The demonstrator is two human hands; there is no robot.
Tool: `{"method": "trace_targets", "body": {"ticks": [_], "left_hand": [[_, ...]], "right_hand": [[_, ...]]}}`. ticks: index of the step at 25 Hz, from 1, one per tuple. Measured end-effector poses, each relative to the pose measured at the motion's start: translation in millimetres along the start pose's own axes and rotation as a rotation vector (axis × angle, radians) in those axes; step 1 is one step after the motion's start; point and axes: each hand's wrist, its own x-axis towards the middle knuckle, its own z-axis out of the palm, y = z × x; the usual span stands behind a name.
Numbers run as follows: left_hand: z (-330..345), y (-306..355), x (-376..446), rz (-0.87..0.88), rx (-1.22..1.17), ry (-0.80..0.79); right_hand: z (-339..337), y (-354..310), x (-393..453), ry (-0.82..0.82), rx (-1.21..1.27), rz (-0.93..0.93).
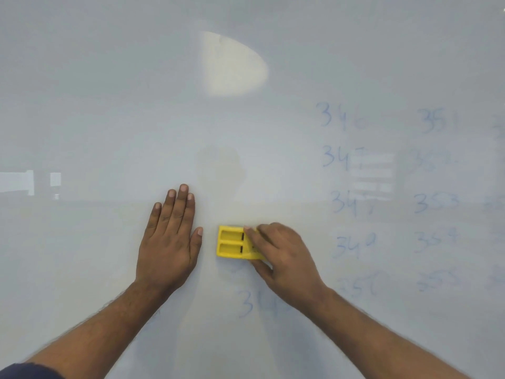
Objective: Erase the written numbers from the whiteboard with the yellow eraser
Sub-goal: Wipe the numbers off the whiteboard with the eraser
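The whiteboard point(109, 105) fills the whole view. My right hand point(284, 255) holds the yellow eraser point(231, 242) flat against the board just right of centre, fingers over its right half. My left hand point(170, 239) lies flat on the board beside it, fingers together, holding nothing. Faint blue numbers stand in columns to the right: 346 point(341, 116), 347 point(336, 157), 349 point(355, 244), 351 point(434, 120), 353 point(434, 202). A partly wiped number starting with 3 point(252, 302) sits just below the eraser, partly behind my right wrist.
A bright oval light reflection point(232, 65) shows on the upper board. Pale window reflections point(27, 181) appear at the left edge, and a striped reflection point(371, 173) overlaps the numbers. More faded numbers run off the right edge point(497, 203).
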Motion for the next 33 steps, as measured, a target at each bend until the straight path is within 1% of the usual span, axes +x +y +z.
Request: {"method": "trace_targets", "body": {"ticks": [3,5,7,9,12,14,16,18,20,22,24,26,28,30,33], "left_hand": [[0,-3,-6,0.017,0.000,-0.013],[1,-5,-10,0.028,0.009,-0.015],[2,-3,-12,0.020,0.014,-0.011],[3,-1,-15,0.007,0.009,-0.011],[4,0,-21,0.006,0.007,-0.018],[4,0,-28,0.009,0.003,-0.020],[5,1,-32,0.008,0.006,-0.024],[6,1,-36,0.013,0.009,-0.030],[6,2,-38,0.014,0.009,-0.032],[7,3,-40,0.003,0.007,-0.036],[7,5,-43,-0.004,0.003,-0.042],[7,6,-45,-0.002,0.005,-0.044],[7,6,-50,0.003,0.005,-0.046],[8,5,-54,0.014,0.007,-0.045],[9,6,-60,0.006,0.013,-0.049]], "right_hand": [[6,-8,-36,-0.104,-0.013,-0.121],[-4,4,-47,-0.119,-0.054,-0.155],[-15,19,-43,-0.082,-0.079,-0.114],[-18,26,-27,-0.035,-0.081,-0.026],[-10,17,-13,0.004,-0.022,0.070],[-3,7,-21,-0.020,0.007,0.058],[0,0,-38,-0.069,0.009,0.007],[-4,2,-55,-0.129,-0.006,-0.054],[-13,13,-59,-0.158,-0.032,-0.069],[-23,24,-51,-0.117,-0.048,0.002],[-28,26,-33,-0.030,-0.039,0.105],[-19,15,-22,0.019,-0.008,0.134],[-2,-1,-30,-0.022,0.012,0.041],[9,-15,-56,-0.119,0.015,-0.087],[5,-12,-93,-0.258,-0.035,-0.232]]}}
